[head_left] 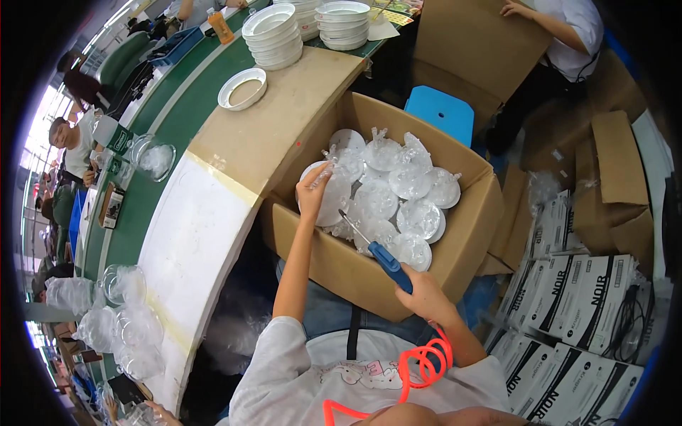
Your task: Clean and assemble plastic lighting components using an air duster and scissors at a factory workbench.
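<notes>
My left hand [312, 188] is closed at the left side of an open cardboard box [455, 259], pinching the clear plastic bag [328, 170] around a white round part. In my right hand [426, 292] is a blue-handled screwdriver [388, 263]. Its thin metal shaft points up and left over the box, with the dark tip near the bagged parts. Several white discs [410, 181] in crinkled clear bags fill the box. A red coiled cord [426, 361] runs from my right wrist down across my shirt.
Left of the box is a white and tan worktop [206, 213] with a white ring [242, 89] and stacked white rings [272, 35]. Beyond runs a green conveyor [135, 213]. A blue stool [440, 113] stands behind; printed cartons [568, 298] lie right. A person [568, 35] handles cardboard.
</notes>
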`<state>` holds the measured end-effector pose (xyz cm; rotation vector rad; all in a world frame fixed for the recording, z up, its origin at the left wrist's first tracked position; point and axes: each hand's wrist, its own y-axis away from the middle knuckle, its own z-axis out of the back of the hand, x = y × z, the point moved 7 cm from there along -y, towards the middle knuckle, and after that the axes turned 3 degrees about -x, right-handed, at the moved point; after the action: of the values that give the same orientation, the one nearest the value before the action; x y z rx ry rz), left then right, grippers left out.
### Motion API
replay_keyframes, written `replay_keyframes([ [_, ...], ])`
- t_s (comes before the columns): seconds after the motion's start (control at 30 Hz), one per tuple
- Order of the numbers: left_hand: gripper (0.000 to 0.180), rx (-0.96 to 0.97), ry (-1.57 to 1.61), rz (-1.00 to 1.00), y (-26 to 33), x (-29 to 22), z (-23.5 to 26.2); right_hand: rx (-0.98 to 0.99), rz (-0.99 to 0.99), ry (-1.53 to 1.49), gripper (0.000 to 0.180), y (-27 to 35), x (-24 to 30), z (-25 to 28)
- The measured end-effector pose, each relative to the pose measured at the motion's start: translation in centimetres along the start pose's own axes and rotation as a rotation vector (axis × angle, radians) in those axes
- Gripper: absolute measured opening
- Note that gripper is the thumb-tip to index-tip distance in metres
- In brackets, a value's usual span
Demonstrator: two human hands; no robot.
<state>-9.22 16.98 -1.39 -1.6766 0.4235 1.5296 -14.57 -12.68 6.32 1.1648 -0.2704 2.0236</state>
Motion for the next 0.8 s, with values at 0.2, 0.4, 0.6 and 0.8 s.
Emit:
replay_keyframes([
  [0.2, 0.039, 0.029, -0.353, -0.360, 0.9, -3.5, -2.0, -0.063, -0.033, -0.026, 0.030, -0.1, -0.1, 0.2],
  [0.4, 0.048, 0.026, -0.198, -0.220, 1.0, -3.1, -2.1, -0.074, -0.053, -0.049, 0.028, 0.8, -0.4, -0.1],
  [0.6, 0.043, -0.060, -0.207, -0.221, 0.6, -3.2, -1.7, -0.122, -0.035, 0.015, 0.025, 0.7, -0.4, -0.8],
  [0.8, 0.028, -0.337, 0.332, 0.095, -0.2, 0.2, 0.6, -0.139, 0.040, 0.015, 0.027, -0.2, 0.4, -1.7],
])
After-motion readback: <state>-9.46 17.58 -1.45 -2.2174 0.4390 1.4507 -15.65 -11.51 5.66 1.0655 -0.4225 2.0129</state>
